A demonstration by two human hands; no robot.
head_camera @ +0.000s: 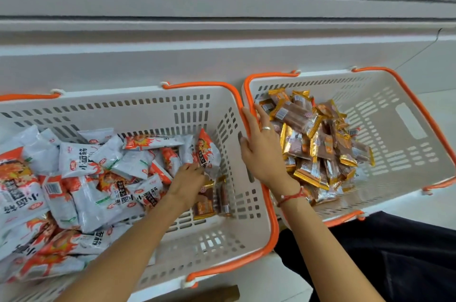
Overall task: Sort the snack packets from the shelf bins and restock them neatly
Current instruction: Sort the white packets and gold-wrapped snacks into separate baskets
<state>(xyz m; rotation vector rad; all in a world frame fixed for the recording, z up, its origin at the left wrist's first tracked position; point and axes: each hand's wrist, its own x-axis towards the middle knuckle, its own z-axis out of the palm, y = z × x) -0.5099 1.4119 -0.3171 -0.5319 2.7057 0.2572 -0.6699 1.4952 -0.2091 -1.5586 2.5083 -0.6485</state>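
- Two white baskets (pixel 407 129) with orange handles sit side by side below grey shelving (pixel 222 5).
- Left hand (pixel 188 182) grasps among white-orange packets (pixel 81 178); its fingers are blurred.
- Right hand (pixel 259 148) rests open on the basket rims beside gold-brown packets (pixel 318 143).

My left hand (pixel 187 182) lay inside the left basket (pixel 222 247), among the snack packets (pixel 81 178) heaped to its left. A few bar packets (pixel 212 199) sat just to its right, against the basket wall. My right hand (pixel 261 147) rested on the rim where both baskets met. The right basket (pixel 404 133) stood to its right, a pile of bars (pixel 318 143) lying inside, just beside my fingers. Shelving (pixel 222 30) rose beyond both hands.
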